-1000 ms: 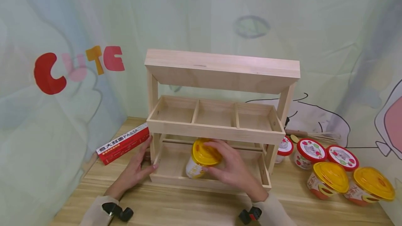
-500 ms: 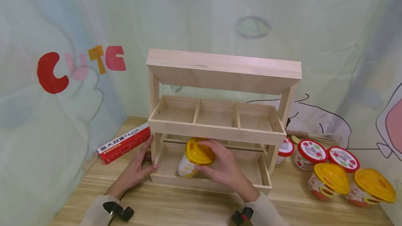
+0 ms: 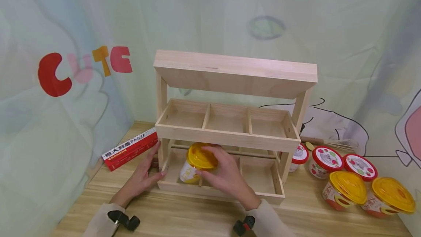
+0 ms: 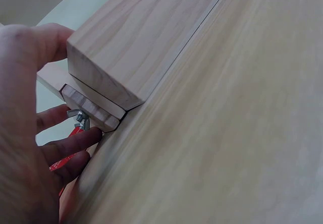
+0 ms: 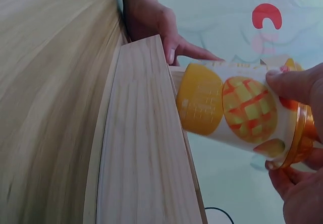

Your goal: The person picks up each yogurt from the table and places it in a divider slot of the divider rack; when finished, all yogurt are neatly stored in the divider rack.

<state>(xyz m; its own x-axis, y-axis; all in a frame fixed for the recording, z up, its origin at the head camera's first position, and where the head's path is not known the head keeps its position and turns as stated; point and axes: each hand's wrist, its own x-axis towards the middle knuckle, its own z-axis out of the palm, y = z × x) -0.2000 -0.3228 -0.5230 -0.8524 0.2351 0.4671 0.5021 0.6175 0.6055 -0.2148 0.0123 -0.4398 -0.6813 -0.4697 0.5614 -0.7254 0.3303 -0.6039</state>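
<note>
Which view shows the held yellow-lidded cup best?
Right wrist: the cup is largest there, its mango print facing the camera. The head view shows its lid and part of its side, partly behind the right hand; the left wrist view misses it.

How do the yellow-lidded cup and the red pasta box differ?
The cup is round, with a yellow lid; the pasta box is long, flat-sided and mostly red. The right hand grips the cup at the lower tray, while the pasta box lies on the table beside the wooden shelf. Both carry printing.
</note>
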